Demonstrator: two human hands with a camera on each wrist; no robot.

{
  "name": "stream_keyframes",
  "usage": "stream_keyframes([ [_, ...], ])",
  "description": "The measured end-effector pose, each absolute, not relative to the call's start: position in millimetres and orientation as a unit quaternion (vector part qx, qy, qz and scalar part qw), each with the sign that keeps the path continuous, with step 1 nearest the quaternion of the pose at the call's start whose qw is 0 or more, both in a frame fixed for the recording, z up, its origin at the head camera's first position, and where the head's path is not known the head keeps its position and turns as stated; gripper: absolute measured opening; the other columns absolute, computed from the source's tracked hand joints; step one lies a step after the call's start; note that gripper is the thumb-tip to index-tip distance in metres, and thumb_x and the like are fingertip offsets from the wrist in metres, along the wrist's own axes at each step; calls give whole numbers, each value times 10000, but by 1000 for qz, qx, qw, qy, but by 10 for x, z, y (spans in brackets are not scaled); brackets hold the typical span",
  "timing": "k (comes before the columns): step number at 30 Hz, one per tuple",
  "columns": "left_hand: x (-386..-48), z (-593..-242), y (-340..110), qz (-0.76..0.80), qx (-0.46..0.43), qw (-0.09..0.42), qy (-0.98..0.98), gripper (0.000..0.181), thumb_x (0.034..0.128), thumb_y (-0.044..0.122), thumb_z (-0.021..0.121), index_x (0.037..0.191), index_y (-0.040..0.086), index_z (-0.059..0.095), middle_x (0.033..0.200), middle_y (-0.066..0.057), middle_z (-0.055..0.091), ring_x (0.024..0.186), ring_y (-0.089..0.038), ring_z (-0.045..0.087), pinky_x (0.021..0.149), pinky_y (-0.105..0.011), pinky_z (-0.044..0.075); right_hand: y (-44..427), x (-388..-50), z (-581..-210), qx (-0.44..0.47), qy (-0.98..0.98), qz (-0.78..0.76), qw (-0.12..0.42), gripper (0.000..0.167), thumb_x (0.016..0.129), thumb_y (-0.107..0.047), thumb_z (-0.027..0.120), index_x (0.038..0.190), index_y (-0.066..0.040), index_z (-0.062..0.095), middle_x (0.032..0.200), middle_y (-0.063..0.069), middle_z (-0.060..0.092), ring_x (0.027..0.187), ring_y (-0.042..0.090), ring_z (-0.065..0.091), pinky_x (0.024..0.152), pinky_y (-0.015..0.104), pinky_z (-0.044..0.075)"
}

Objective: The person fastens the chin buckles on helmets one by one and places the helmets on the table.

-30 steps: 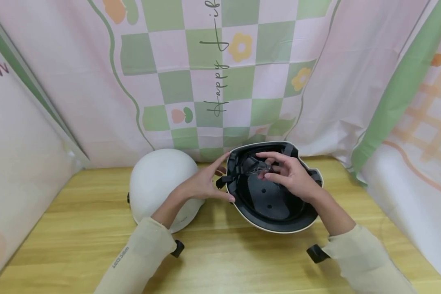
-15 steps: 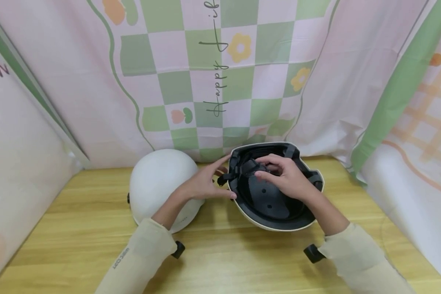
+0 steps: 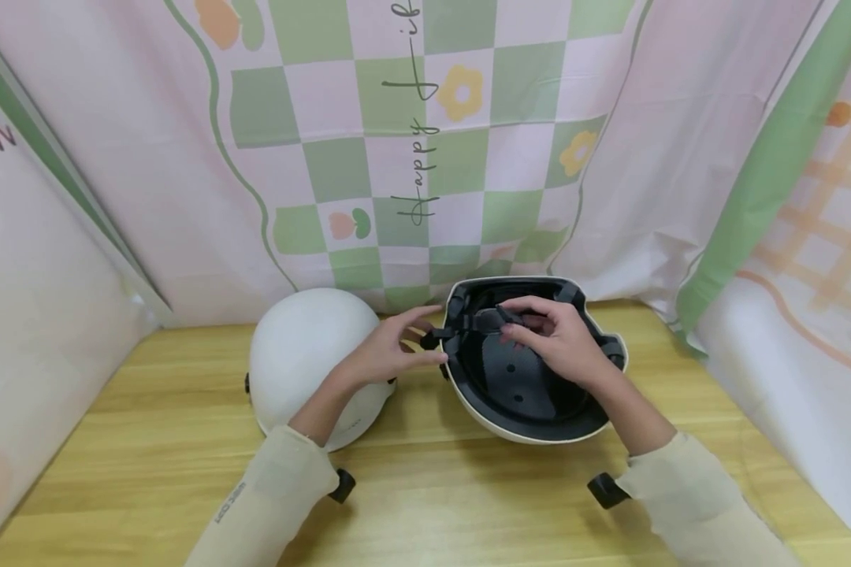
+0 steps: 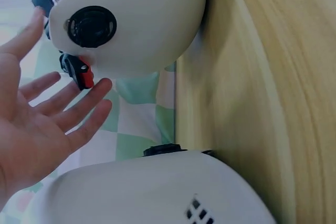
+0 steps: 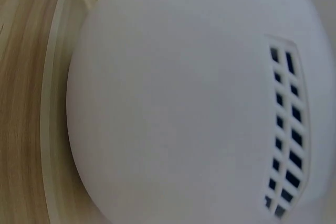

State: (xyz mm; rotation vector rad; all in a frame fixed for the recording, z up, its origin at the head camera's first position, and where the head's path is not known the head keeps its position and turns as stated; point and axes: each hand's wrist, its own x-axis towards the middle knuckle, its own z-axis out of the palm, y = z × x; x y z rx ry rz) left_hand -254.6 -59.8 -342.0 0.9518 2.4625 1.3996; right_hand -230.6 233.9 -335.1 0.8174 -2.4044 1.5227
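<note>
An upturned white helmet (image 3: 532,433) lies on the table, its black lining facing up. Inside it, the fingertips of my right hand (image 3: 563,339) pinch a black chin strap (image 3: 488,320). My left hand (image 3: 390,346) is at the helmet's left rim, fingers spread. In the left wrist view, its fingers are extended beside a black buckle with a red tab (image 4: 83,74). The thumb lies near the black strap end (image 4: 44,0); whether it touches is unclear. Only the vented white shell (image 5: 184,98) shows in the right wrist view, with the right hand out of sight.
A second white helmet (image 3: 312,346) sits dome up just left of the first, beneath my left forearm. The wooden table (image 3: 454,504) meets a checked curtain (image 3: 404,157) behind the helmets. Black wrist cameras (image 3: 608,490) jut from both sleeves.
My right hand has drawn in its fingers and now pinches the strap, which is lifted in the helmet. My left hand has shifted slightly left, its thumb higher. The helmet has tilted slightly.
</note>
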Motion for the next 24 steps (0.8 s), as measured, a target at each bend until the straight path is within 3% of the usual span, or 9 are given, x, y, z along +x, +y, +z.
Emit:
stream_keyframes([
  [6, -2545, -3474, -598, 488, 317, 63, 811, 524, 1042, 127, 631, 1528, 7, 472, 1329, -210, 630, 1153, -343, 659, 966, -449, 551, 2358, -2301, -3347, 281, -798, 525, 92, 322, 1011, 57, 603, 1331, 93, 603, 1072, 277, 699, 810, 126, 715, 688, 246, 568],
  [15, -2569, -3501, -573, 485, 316, 35, 815, 536, 935, 8, 735, 1441, -13, 562, 1201, -195, 667, 1002, -284, 698, 843, -344, 573, 2363, -2291, -3330, 286, -789, 534, 99, 319, 1060, 3, 537, 1366, 80, 587, 1001, 222, 726, 773, 167, 713, 689, 265, 576],
  [21, -2575, -3518, -577, 486, 306, 18, 819, 492, 911, -12, 758, 1382, -16, 616, 1157, -191, 681, 962, -276, 701, 833, -349, 580, 2358, -2286, -3334, 274, -786, 545, 98, 296, 1061, -8, 548, 1333, 97, 599, 1049, 235, 721, 825, 137, 727, 701, 274, 592],
  [24, -2560, -3514, -576, 483, 307, 15, 820, 478, 913, 1, 763, 1371, -3, 627, 1156, -180, 683, 966, -267, 702, 838, -352, 582, 2354, -2269, -3336, 266, -777, 563, 96, 268, 1042, 23, 569, 1290, 117, 605, 1075, 169, 716, 846, 116, 730, 713, 266, 595],
])
